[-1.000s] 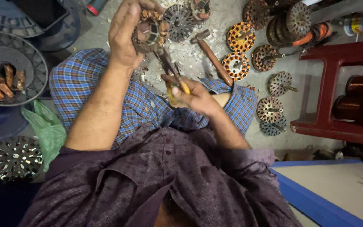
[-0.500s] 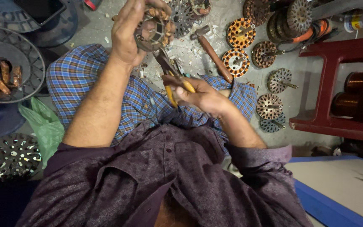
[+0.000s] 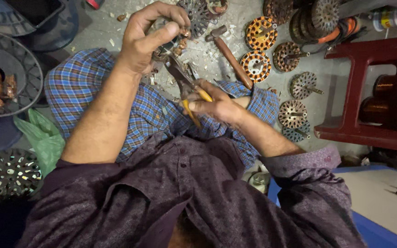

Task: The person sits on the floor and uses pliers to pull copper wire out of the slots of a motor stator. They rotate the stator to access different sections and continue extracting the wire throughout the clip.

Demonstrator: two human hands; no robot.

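Note:
My left hand (image 3: 150, 34) grips a round motor stator with copper windings (image 3: 176, 42), held up over my lap and mostly hidden by my fingers. My right hand (image 3: 217, 104) is closed around the yellow handles of a pair of pliers (image 3: 187, 87). The dark jaws of the pliers reach up into the stator's underside. Both hands work above my blue checked cloth-covered knees (image 3: 83, 87).
A wooden-handled hammer (image 3: 228, 51) lies on the floor ahead. Several wound stators (image 3: 260, 33) and rotors (image 3: 292, 114) lie to the right. A dark red stool (image 3: 368, 78) holds copper wire spools. A round black fan guard (image 3: 10, 78) with copper scraps sits left, a green bag (image 3: 42, 138) below it.
My left hand has tilted the stator and closed over it more. The pliers' jaws have stayed at the stator while my right hand shifted slightly lower.

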